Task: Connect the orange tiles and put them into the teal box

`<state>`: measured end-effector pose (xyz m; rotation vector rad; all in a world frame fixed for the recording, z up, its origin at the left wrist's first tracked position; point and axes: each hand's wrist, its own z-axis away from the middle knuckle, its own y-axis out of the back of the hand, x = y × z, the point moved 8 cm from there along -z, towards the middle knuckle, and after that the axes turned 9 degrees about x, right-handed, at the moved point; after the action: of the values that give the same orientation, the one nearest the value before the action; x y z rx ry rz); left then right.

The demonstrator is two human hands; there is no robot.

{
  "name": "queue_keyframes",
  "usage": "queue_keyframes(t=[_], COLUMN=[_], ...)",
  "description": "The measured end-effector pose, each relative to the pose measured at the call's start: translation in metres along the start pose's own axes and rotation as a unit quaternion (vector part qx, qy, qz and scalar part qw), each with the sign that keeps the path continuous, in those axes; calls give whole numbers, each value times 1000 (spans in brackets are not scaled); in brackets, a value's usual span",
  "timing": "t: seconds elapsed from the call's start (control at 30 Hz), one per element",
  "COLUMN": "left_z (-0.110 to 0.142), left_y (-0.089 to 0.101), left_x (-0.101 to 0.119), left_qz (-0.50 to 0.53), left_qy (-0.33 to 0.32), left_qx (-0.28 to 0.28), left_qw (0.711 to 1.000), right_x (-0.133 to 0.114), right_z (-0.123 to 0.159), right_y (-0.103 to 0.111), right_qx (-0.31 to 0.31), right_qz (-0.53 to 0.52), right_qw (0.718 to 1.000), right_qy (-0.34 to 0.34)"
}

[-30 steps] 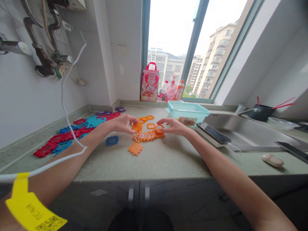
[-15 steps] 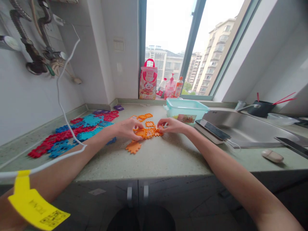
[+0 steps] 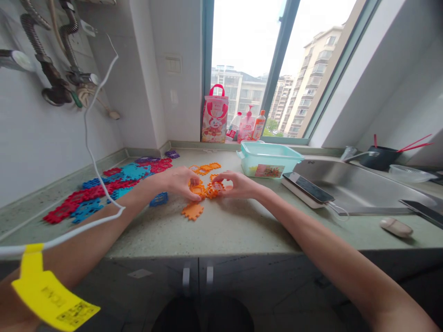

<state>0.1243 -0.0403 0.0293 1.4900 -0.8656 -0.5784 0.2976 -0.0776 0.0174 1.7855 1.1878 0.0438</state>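
Several orange interlocking plastic pieces with notched edges lie at the middle of the counter. My left hand (image 3: 184,182) closes its thumb and fingers on an orange piece (image 3: 197,189) on the near left of the group. From the other side, my right hand (image 3: 237,184) pinches a tilted orange piece with an openwork window pattern (image 3: 217,186); the two held pieces meet or overlap between my hands. A solid orange piece (image 3: 193,211) lies flat just in front of my left fingers. Behind the hands lies a joined orange strip (image 3: 209,168).
Red pieces (image 3: 69,205), blue pieces (image 3: 86,210) and purple pieces (image 3: 172,154) spread over the counter's left. A teal plastic tub (image 3: 268,157) stands behind my right hand. Further right are a phone (image 3: 308,186) on a white box, a sink (image 3: 346,186) and a computer mouse (image 3: 396,227). A white cable (image 3: 90,152) hangs at left.
My right hand has moved slightly left and tilted its orange piece up against the one at my left hand. The view has shifted a little.
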Motion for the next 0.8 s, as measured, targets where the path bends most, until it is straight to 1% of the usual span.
queue_keyframes(t=[0.13,0.23,0.4,0.47,0.53,0.63,0.7,0.8], left_z=[-1,-2,-3,-3,-3,-2,-1,4], left_y=[-2,-2,-1,-2,-3,-2,2,10], left_x=[5,5,6,4,2,-2,-5,-5], left_qz=[-12,-28,-50,-46,-33,-9,10,45], left_qy=[0,23,29,32,33,32,39,49], left_qx=[1,9,15,13,13,21,20,-6], left_qw=[1000,999,998,998,999,999,999,998], right_x=[-11,-13,-12,-15,-15,-9,1,15], right_z=[-3,-4,-4,-3,-2,3,8,14], right_y=[-11,-15,-15,-8,6,34,44,44], right_qx=[-24,-44,-24,-17,-3,25,14,-30], right_qz=[23,29,64,102,132,117,81,39], right_qw=[999,998,997,994,991,993,994,992], right_qy=[38,38,33,42,35,-18,-66,-116])
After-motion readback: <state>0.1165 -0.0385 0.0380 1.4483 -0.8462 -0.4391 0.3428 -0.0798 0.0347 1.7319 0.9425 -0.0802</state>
